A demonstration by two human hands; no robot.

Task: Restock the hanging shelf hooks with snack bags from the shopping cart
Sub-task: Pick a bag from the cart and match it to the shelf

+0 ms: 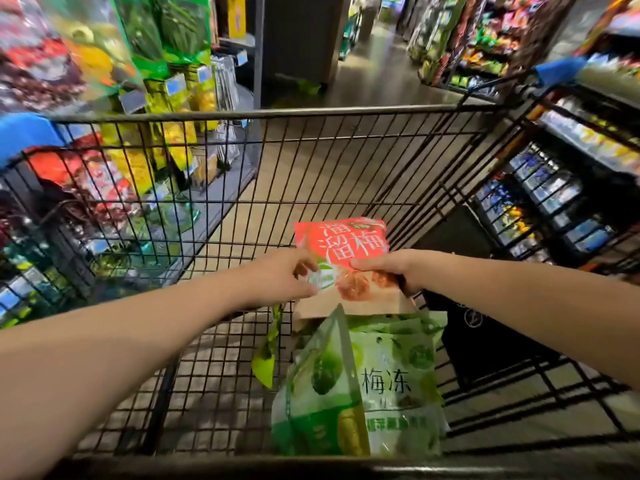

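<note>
A red snack bag (343, 247) with white characters is held over the black wire shopping cart (311, 114). My left hand (284, 277) pinches its lower left edge and my right hand (388, 271) grips its lower right edge. Below it, inside the cart, a brown cardboard box (360, 306) holds several green snack bags (360, 386) standing upright. The hanging shelf hooks with green and yellow bags (162, 53) are on the left, beyond the cart's side.
A dark bag or box (485, 344) sits in the cart's right part. Stocked shelves (561, 188) line the right side. An aisle with bare floor (374, 81) runs ahead past the cart's front. Blue corner guards (24, 133) cap the cart's rim.
</note>
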